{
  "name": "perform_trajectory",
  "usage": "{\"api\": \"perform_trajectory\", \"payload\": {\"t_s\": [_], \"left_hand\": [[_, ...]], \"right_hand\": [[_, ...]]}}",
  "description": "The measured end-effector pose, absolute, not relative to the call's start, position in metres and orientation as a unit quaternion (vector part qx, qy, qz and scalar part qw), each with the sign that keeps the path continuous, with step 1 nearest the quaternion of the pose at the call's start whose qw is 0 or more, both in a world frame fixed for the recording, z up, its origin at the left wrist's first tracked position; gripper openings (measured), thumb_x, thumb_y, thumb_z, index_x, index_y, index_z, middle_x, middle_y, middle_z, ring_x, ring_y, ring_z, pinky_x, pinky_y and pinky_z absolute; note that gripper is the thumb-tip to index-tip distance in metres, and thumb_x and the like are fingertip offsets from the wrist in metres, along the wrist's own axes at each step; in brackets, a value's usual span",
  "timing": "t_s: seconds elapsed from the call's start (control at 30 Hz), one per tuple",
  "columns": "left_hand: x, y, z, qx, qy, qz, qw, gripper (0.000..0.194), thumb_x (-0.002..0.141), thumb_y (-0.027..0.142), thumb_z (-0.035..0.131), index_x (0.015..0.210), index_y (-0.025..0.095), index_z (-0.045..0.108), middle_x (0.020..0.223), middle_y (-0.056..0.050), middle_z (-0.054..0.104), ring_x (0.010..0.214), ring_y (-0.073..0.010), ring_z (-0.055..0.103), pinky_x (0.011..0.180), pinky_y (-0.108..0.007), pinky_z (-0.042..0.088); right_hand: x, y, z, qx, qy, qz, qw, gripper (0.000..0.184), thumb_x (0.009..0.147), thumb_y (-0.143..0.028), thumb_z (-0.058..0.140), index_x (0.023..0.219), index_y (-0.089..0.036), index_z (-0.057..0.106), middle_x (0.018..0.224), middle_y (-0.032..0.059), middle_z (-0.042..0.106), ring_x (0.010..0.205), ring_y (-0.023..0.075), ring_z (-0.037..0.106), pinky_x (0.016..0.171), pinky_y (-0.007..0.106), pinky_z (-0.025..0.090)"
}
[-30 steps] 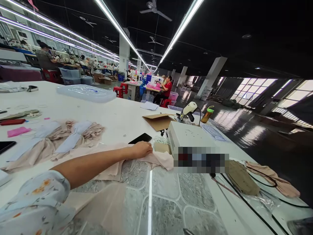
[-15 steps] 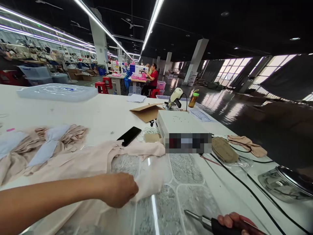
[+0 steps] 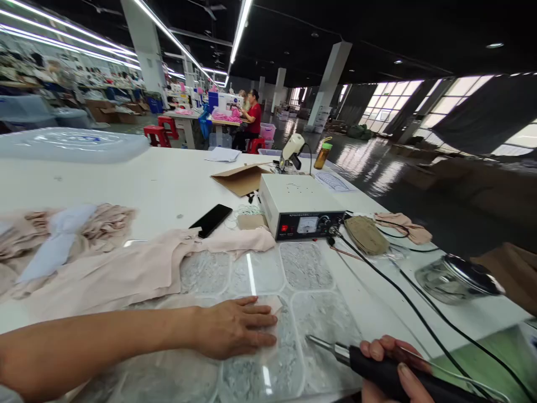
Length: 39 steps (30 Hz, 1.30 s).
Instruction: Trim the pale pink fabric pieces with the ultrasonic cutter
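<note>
One tool (image 3: pixel 343 354) in right hand (image 3: pixel 410 382), left hand (image 3: pixel 230 329) on fabric (image 3: pixel 274 304)

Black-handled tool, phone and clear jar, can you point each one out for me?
Black-handled tool (image 3: pixel 374 368): head view, on the black handle behind the metal tip.
Phone (image 3: pixel 212 220): head view, middle of its dark face.
Clear jar (image 3: pixel 439 282): head view, on its see-through side wall.

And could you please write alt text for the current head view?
A left hand lies flat on thin pale cloth over a grey mat; the right hand grips a black metal-tipped tool. Beyond, a phone lies near a white box.
</note>
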<state>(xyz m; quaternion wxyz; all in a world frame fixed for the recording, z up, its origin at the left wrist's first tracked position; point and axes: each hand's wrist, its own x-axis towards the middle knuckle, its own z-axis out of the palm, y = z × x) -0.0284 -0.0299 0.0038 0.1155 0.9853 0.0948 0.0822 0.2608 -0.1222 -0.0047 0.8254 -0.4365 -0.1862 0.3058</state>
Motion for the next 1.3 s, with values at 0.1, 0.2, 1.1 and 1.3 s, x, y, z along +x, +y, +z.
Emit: {"api": "perform_trajectory", "payload": {"t_s": [0.1,0.2,1.1,1.3], "left_hand": [[-0.02,-0.026,0.013,0.982,0.068,0.119,0.132,0.03,0.098,0.016,0.044,0.125,0.018,0.057,0.128,-0.013,0.061,0.122,-0.025,0.055,0.11,-0.04,0.038],[-0.022,-0.025,0.021,0.98,0.081,0.139,0.121,0.025,0.096,0.01,0.041,0.11,0.015,0.061,0.1,-0.012,0.067,0.095,-0.0236,0.063,0.092,-0.037,0.049],[0.0,0.013,-0.004,0.983,0.044,0.171,0.045,0.032,0.103,0.016,0.038,0.124,0.008,0.061,0.132,-0.015,0.061,0.125,-0.0265,0.055,0.106,-0.041,0.043],[0.005,0.016,-0.016,0.986,0.051,0.133,0.089,0.038,0.104,0.017,0.037,0.137,0.008,0.051,0.141,-0.015,0.053,0.136,-0.026,0.045,0.114,-0.043,0.036]], "right_hand": [[0.247,-0.123,0.007,-0.403,-0.201,0.281,0.847,0.015,0.068,-0.024,0.059,0.082,-0.021,0.063,0.074,-0.0017,0.061,0.056,0.011,0.054,0.055,0.029,0.05],[0.232,-0.123,0.011,-0.402,-0.216,0.277,0.845,0.018,0.071,-0.026,0.056,0.087,-0.022,0.063,0.076,-0.0019,0.059,0.056,0.0105,0.052,0.054,0.028,0.048],[0.223,-0.081,0.0,-0.421,-0.2,0.255,0.847,0.015,0.073,-0.025,0.059,0.087,-0.023,0.062,0.081,-0.0028,0.057,0.066,0.0125,0.051,0.069,0.035,0.049],[0.233,-0.078,0.002,-0.433,-0.176,0.226,0.855,0.016,0.071,-0.023,0.059,0.087,-0.023,0.062,0.081,-0.0036,0.057,0.066,0.0121,0.051,0.069,0.034,0.05]]}}
